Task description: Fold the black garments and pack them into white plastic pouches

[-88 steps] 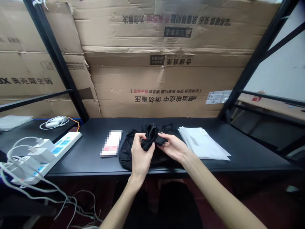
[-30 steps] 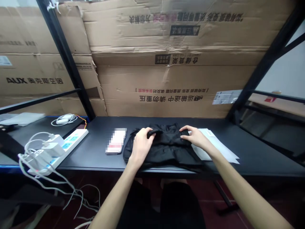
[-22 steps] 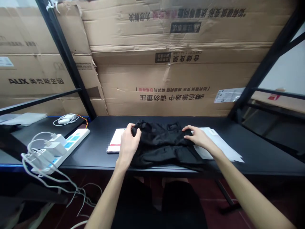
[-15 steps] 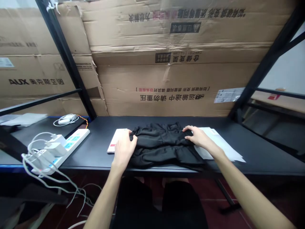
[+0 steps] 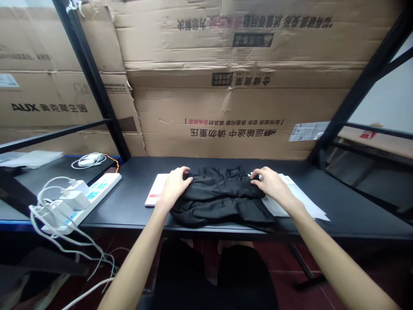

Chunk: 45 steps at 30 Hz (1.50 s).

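Observation:
A soft black garment point(image 5: 222, 200) lies folded and wrinkled in front of me, with one fold running across it and its near edge at the front of the desk. At its far left corner my left hand point(image 5: 176, 185) pinches the cloth between thumb and fingers. My right hand point(image 5: 269, 184) has its fingertips closed on the far right edge. What kind of clothing it is, I cannot make out. Beside my left hand, partly covered by it, rests a phone point(image 5: 155, 191) with a bright screen. White sheets of paper point(image 5: 301, 200) stick out under my right wrist.
A white power strip point(image 5: 103, 185) with several chargers and trailing cables sits at the left. Behind it is a coiled white cable point(image 5: 88, 161). Cardboard point(image 5: 213, 103) walls the back of the black desk point(image 5: 345, 202), between dark metal posts point(image 5: 93, 73).
My left hand has shifted slightly to the right and away from me, along the garment's left edge. My right hand has stayed almost in place, its fingers a little more curled.

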### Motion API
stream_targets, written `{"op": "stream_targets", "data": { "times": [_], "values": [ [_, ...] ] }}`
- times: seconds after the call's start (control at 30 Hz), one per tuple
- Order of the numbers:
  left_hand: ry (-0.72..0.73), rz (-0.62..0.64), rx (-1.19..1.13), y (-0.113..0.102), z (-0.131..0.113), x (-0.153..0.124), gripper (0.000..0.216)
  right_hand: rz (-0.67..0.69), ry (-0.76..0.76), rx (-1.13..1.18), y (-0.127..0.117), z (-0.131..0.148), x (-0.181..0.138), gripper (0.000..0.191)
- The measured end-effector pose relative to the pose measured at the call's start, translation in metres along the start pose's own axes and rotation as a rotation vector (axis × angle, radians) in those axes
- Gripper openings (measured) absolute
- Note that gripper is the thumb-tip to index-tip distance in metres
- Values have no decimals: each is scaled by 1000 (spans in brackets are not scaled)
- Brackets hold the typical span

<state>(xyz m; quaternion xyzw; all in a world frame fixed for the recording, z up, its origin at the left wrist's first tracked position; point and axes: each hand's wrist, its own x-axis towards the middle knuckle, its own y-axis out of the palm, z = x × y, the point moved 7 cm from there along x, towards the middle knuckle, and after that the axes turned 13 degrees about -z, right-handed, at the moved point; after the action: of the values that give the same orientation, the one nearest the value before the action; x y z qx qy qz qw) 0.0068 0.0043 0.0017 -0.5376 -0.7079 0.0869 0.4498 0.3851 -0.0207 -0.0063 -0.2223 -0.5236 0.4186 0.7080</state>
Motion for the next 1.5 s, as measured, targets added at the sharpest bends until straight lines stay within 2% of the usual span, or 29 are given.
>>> {"op": "stream_targets", "data": {
  "times": [0.1,0.27,0.37,0.47,0.63,0.77,0.9,1.03,1.17,1.27,1.37,1.5],
  "values": [
    [19,-6,-33,-2,0,8,20,-13,-9,1,-5,3,3,4],
    [34,-86,-83,-24,-5,11,17,-21,-33,65,-14,8,5,6],
    [70,-124,-140,-34,-11,7,16,-18,-67,84,-16,11,2,21],
    [82,-117,-149,-36,-12,0,17,48,-74,59,-8,10,0,32],
    [69,-88,-117,-34,-8,-2,16,93,-64,54,-1,11,5,10],
    [111,-136,-169,-44,-17,-4,18,51,-69,95,-19,16,5,13],
    [211,-175,-249,-63,-33,-25,18,13,-171,207,-52,28,-19,23],
    [364,-149,-262,-77,-33,-66,18,36,-275,264,-76,33,-63,24],
    [434,-83,-225,-80,-14,-100,20,99,-285,301,-79,32,-105,21],
    [512,-4,-137,-77,-8,-114,22,180,-274,274,-74,32,-124,23],
    [561,72,-75,-76,-13,-117,25,224,-255,258,-74,31,-127,26],
    [541,47,-66,-81,-34,-98,27,110,-227,287,-83,26,-99,27]
  ]
}}
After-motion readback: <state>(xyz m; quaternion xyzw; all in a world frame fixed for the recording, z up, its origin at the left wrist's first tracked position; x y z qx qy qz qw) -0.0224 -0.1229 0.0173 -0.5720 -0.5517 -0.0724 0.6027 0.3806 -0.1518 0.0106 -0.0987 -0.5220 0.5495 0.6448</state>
